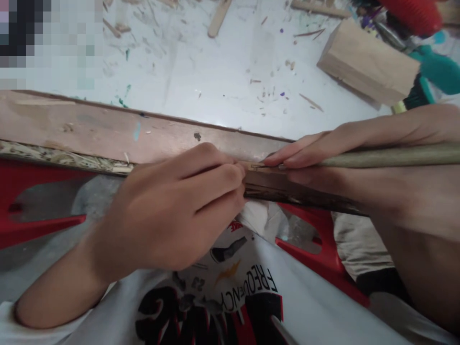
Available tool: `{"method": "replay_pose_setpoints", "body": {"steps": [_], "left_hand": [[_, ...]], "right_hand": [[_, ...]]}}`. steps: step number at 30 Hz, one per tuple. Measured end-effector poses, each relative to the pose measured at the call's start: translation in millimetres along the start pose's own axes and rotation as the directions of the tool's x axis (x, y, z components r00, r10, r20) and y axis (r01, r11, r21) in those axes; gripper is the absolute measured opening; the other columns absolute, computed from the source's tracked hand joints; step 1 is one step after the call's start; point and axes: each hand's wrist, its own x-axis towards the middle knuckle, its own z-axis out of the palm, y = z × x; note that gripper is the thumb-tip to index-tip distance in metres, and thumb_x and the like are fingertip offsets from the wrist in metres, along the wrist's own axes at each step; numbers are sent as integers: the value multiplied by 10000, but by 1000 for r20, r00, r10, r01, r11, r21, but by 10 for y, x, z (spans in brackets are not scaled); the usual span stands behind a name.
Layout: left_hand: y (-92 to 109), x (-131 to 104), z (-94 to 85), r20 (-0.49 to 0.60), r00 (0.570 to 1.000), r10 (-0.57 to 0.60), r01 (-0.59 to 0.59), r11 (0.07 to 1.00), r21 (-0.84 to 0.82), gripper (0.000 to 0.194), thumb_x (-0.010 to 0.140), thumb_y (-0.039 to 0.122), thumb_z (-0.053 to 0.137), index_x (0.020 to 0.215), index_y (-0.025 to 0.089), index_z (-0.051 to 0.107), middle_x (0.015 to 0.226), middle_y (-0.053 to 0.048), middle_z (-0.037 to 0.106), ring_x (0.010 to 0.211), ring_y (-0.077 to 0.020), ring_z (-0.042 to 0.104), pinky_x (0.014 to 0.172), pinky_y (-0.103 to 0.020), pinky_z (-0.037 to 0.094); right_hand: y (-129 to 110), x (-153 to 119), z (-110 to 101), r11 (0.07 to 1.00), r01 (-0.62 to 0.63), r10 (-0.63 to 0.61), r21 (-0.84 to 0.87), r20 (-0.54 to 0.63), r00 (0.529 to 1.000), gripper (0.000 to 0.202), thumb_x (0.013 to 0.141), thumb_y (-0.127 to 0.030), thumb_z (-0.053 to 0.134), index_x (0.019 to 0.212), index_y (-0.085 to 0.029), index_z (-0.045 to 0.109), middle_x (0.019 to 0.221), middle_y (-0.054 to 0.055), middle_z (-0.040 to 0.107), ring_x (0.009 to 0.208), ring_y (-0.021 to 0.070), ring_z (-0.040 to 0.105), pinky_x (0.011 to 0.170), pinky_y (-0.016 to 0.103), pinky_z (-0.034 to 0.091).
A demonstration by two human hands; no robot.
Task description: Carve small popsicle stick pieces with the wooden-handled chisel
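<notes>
My right hand (330, 148) grips a slim carving tool (391, 157) with a long, round, pale handle. Its thin metal tip points left, touching or very close to a small wooden piece (256, 167). My left hand (179, 206) is closed, its fingertips pinching that small piece at the table's near edge. Most of the piece is hidden behind my fingers, so its shape does not show. Both hands rest over a brownish edge strip (168, 129) of the white table (201, 72).
Wood shavings (72, 155) fill a narrow trough along the near edge. A wooden block (370, 60) lies at the upper right, beside teal (440, 69) and red (413, 17) objects. A flat wooden stick (218, 18) and scattered chips lie farther back. Red chair parts (323, 244) show below.
</notes>
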Motion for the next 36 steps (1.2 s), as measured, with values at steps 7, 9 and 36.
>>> {"method": "replay_pose_setpoints", "body": {"steps": [7,9,36], "left_hand": [[27,21,1,-45,999,-8,11,997,70,36,1087,149,808,1086,176,783,1192,-23,885,1072,-260,850,809,-444,736],[42,32,-6,-60,998,-11,16,997,78,42,1080,152,822,1082,174,787,1191,-25,886,1067,-258,851,826,-444,729],[51,45,-9,-49,997,-67,67,998,2,236,1171,137,650,994,189,797,1110,-4,860,1063,-226,846,949,-400,762]], "right_hand": [[-65,-34,82,1000,20,-20,-11,-23,1000,159,857,-248,1009,888,-389,941,973,-2,924,829,273,894,796,360,799],[-97,-74,127,998,-30,26,-46,-84,996,165,891,-224,985,899,-382,937,963,-6,923,745,258,874,786,375,796],[-62,63,50,999,36,-35,-28,41,999,145,875,-255,988,881,-393,945,1007,-5,924,911,252,896,753,311,767]]}}
